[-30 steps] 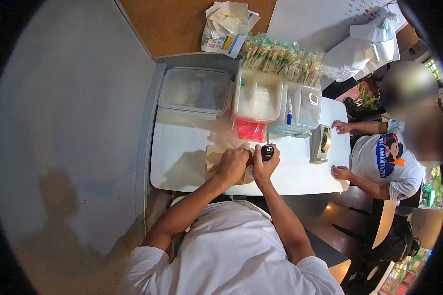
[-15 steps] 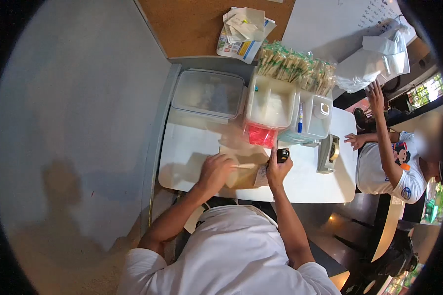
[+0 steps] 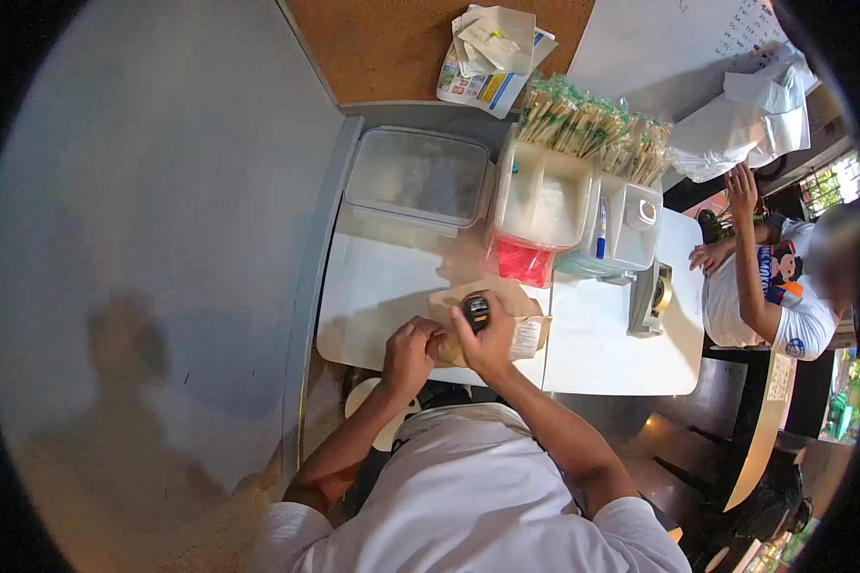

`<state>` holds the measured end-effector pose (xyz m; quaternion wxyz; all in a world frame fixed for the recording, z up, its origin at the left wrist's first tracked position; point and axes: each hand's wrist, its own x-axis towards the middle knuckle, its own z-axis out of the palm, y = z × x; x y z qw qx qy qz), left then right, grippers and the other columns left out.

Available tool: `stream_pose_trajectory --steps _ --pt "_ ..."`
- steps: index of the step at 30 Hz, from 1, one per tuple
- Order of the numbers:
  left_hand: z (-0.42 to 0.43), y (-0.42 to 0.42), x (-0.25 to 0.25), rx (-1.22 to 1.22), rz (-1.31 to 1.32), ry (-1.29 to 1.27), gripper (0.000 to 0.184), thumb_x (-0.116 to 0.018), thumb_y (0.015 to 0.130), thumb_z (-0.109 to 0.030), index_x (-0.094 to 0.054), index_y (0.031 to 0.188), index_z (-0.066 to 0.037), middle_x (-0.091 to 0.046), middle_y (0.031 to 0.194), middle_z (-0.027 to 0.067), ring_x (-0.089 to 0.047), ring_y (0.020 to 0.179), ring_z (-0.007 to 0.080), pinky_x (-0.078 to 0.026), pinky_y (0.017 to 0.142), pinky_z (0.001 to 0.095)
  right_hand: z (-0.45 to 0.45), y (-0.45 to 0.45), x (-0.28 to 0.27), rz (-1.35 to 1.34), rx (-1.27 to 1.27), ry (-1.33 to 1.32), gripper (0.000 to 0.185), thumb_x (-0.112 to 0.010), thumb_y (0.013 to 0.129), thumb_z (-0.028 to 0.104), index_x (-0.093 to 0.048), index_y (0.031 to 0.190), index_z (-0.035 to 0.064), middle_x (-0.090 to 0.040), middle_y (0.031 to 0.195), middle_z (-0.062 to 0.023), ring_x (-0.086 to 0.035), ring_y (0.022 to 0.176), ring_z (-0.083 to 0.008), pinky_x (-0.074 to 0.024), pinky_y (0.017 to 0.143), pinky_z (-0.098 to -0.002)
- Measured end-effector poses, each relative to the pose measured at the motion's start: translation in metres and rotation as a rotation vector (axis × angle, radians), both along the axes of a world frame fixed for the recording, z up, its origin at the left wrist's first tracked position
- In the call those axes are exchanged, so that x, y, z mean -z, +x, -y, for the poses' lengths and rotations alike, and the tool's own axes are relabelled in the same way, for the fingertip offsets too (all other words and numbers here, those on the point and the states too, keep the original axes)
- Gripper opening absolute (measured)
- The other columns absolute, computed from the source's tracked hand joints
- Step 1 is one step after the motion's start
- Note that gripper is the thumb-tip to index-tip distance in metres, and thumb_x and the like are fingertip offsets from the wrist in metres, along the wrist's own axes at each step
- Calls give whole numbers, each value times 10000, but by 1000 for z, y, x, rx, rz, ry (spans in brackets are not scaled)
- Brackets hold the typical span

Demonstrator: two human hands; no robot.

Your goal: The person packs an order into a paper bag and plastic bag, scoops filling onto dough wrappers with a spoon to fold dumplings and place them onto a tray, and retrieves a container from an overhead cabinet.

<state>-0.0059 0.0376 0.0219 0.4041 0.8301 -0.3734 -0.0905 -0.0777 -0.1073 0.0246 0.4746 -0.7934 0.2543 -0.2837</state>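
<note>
A brown paper bag (image 3: 451, 299) lies on the white table in front of me, with a printed white slip (image 3: 526, 338) on its right part. My left hand (image 3: 412, 355) is closed on the left end of the bag, fingers bent. Above the bag, my right hand (image 3: 490, 342) grips a black hand tool (image 3: 476, 311) with an orange mark, which looks like a stapler. Its lower part is hidden by my fingers, so I cannot tell whether it touches the paper.
Behind the bag stand a lidded clear container (image 3: 419, 177), a divided white bin (image 3: 545, 196) with a red packet (image 3: 524, 262), and wrapped chopsticks (image 3: 583, 119). A tape dispenser (image 3: 651, 301) is at the right. A co-worker (image 3: 774, 277) reaches toward a white plastic bag (image 3: 726, 134).
My right hand has moved left with the black tool, from the bag's right side to over its left part. The left hand has drawn closer and lower. The view has shifted slightly.
</note>
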Motion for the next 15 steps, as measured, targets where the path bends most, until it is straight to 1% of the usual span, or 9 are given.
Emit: stream_pose_trajectory --steps 3,4,6,7,8,11,12,14,15 --pt "2 -7 9 -84 46 -4 136 -686 866 14 -658 996 -11 -697 906 167 -698 867 373 -553 744 450 -6 10 8 5 -37 -167 316 -799 817 302 -642 866 32 -656 767 -197 -626 821 -401 -474 844 -483" --pt "1 -8 9 -115 5 -16 130 -681 867 18 -651 990 -8 -697 905 168 -698 859 374 -553 740 451 -8 13 12 -8 -25 -152 318 -805 810 310 -633 838 45 -645 711 -174 -610 814 -392 -465 836 -461" --pt "-2 -13 5 -167 -84 -44 118 -670 868 26 -638 979 -3 -698 904 169 -699 845 377 -552 731 454 -10 16 14 5 14 -231 344 -813 801 326 -620 817 41 -638 699 -178 -591 773 -400 -464 823 -462" --pt "-3 -13 3 -146 -66 -26 113 -663 870 31 -632 974 -1 -699 903 170 -699 840 380 -552 729 456 -12 18 15 10 34 -268 357 -816 796 333 -614 807 39 -634 694 -181 -582 753 -403 -463 817 -463" --pt "-4 -13 1 -127 -46 -10 108 -657 872 36 -625 969 0 -699 901 170 -699 835 383 -551 726 458 -12 19 23 -1 42 -292 383 -824 794 355 -600 788 44 -628 687 -186 -553 689 -401 -466 778 -472" --pt "-7 -17 12 -113 -44 -6 98 -650 876 36 -605 953 -4 -697 889 171 -695 834 393 -545 723 469 -14 24 23 -61 9 -147 399 -821 804 372 -597 790 41 -627 690 -199 -589 707 -403 -486 721 -478" --pt "-8 -18 12 -115 -54 -3 95 -654 876 31 -602 947 -5 -695 885 171 -693 831 396 -542 723 471 -13 25 20 -76 -12 -97 430 -817 815 395 -593 795 29 -639 710 -203 -623 730 -413 -499 676 -492" --pt "-4 -17 10 -124 -46 -6 112 -674 867 14 -593 942 -10 -681 862 173 -681 822 409 -534 719 479 -14 26 22 -43 4 -79 436 -815 822 397 -597 809 19 -648 730 -211 -635 745 -428 -509 680 -500" --pt "-1 -16 6 -103 -49 4 122 -677 865 11 -591 949 -10 -677 863 177 -679 827 411 -533 722 482 -10 27 14 -27 12 -67 440 -813 826 398 -600 816 14 -652 740 -215 -641 753 -436 -513 681 -504"
